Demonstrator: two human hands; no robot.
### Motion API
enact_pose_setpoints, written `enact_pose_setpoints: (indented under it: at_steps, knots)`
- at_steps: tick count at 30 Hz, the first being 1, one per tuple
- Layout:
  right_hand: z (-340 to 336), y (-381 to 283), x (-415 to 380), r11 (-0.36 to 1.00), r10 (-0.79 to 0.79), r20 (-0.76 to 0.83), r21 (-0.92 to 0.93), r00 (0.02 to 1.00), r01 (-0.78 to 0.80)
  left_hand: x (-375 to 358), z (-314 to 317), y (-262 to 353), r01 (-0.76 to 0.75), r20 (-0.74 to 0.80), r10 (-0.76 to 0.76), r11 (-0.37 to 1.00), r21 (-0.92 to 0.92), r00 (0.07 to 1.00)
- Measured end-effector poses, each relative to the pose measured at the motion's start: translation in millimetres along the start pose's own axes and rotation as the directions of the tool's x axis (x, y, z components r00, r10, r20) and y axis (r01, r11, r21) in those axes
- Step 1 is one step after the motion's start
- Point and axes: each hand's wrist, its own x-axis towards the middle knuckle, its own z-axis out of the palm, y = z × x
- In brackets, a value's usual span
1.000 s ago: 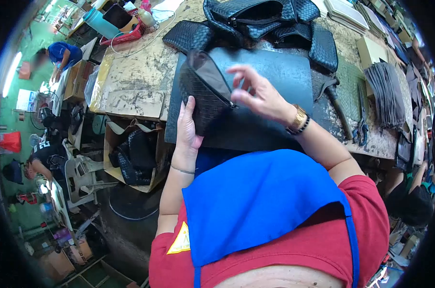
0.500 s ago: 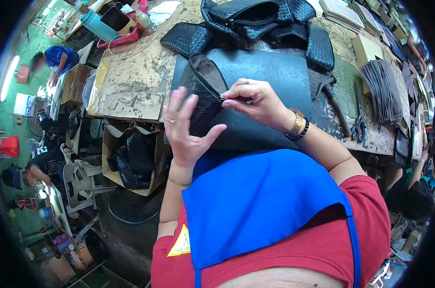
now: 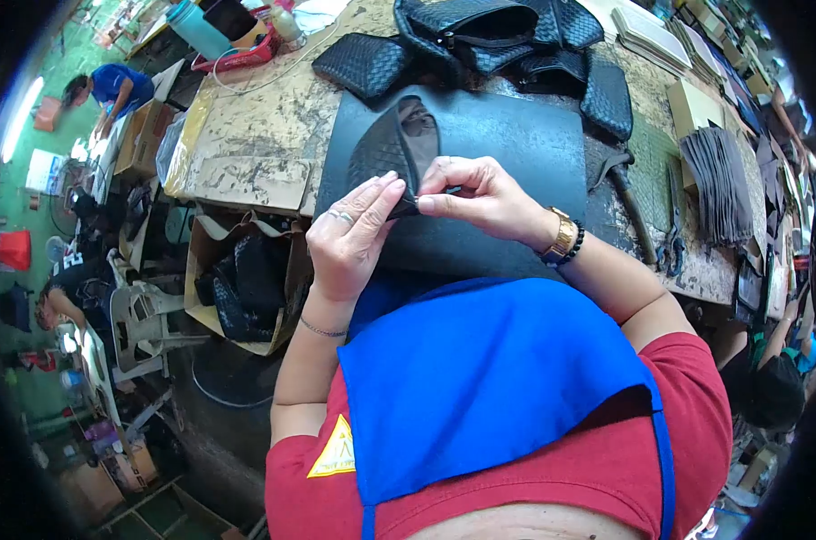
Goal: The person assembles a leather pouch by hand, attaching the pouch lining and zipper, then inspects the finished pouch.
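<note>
A black woven pouch (image 3: pixel 379 149) is held open-mouthed above the dark work board (image 3: pixel 525 148), its brownish lining showing. My left hand (image 3: pixel 347 236) is closed on the pouch's near end, fingers together along its edge. At the same end, my right hand (image 3: pixel 484 200) pinches the end of the pouch's opening between thumb and forefinger. The small part right under the fingertips is too hidden to make out. Several more black woven pouches (image 3: pixel 358 67) lie piled just beyond the board.
To the right are a hammer (image 3: pixel 631 202), scissors (image 3: pixel 671 250) and a stack of dark strips (image 3: pixel 718 184). A red basket (image 3: pixel 246 56) with a teal tumbler (image 3: pixel 198 31) stands at the back left. Below the table's left edge, a carton (image 3: pixel 246 315) holds black woven pieces. Other people work at both sides.
My left hand has gone from spread fingers beside the pouch to gripping its near end. The right hand keeps its pinch. The pouch has turned more upright, and the view has shifted slightly.
</note>
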Motion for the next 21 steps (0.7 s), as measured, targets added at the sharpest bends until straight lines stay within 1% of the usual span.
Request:
enact_pose_setpoints:
  at_steps: [1,4,5,6,8,10,14,15,16,17,18,19,20,21]
  knots:
    - [-1.1,-2.9,-0.1,1.000,-0.004,0.038,-0.016,0.999,0.005,-0.2,-2.9,1.7,-0.003,0.008,0.003,1.000,0.005,1.000]
    - [2.5,-9.3,0.1,0.984,0.106,0.037,0.140,0.994,-0.110,5.8,-10.7,12.8,0.039,0.038,-0.043,0.995,0.092,0.998]
    - [5.5,-9.4,0.4,0.977,0.130,0.030,0.166,0.991,-0.133,7.0,-14.0,16.5,0.048,0.053,-0.056,0.988,0.149,0.997]
    - [10.0,-9.0,0.7,0.973,0.112,0.023,0.202,0.993,-0.114,6.6,-18.7,19.8,0.066,0.066,-0.080,0.980,0.190,0.995]
    - [10.7,-7.6,2.7,0.995,0.065,0.050,0.068,0.997,-0.069,5.9,-29.8,24.8,0.093,0.069,-0.112,0.969,0.230,0.991]
    - [14.9,-18.0,2.4,0.998,0.038,0.101,-0.054,0.994,-0.033,-3.2,-38.0,26.3,0.087,0.073,-0.105,0.973,0.213,0.992]
    - [31.0,-35.9,2.2,0.954,-0.032,0.203,-0.285,0.979,0.090,-22.2,-56.8,27.5,0.138,0.041,-0.148,0.972,0.190,0.988]
    - [36.9,-40.4,2.1,0.971,-0.016,0.196,-0.232,0.980,0.062,-23.2,-69.4,26.4,0.219,0.011,-0.222,0.967,0.128,0.975]
    - [38.7,-38.7,2.0,0.973,-0.010,0.148,-0.226,0.989,0.043,-36.6,-78.7,12.0,0.260,-0.086,-0.249,0.952,0.163,0.965]
    - [37.9,-35.8,1.0,0.976,-0.002,0.095,-0.218,0.995,0.023,-55.4,-82.6,5.1,0.521,-0.307,-0.517,0.850,-0.075,0.799]
    - [35.4,-31.8,-0.4,0.978,0.009,0.040,-0.209,0.999,-0.001,-67.9,-94.9,-9.4,0.616,-0.535,-0.550,0.785,-0.066,0.642]
    - [25.5,-23.7,-0.9,0.965,-0.002,0.042,-0.262,0.999,0.012,-79.6,-116.2,-19.4,0.661,-0.653,-0.602,0.723,-0.200,0.461]
    - [16.6,-17.2,-3.7,0.966,0.027,0.000,-0.256,1.000,-0.026,-103.9,-140.3,-39.7,0.674,-0.744,-0.608,0.675,-0.301,0.277]
    - [8.4,-11.2,-7.3,0.966,0.056,-0.041,-0.250,0.998,-0.064,-111.6,-162.1,-53.8,0.589,-0.834,-0.541,0.711,-0.384,0.110]
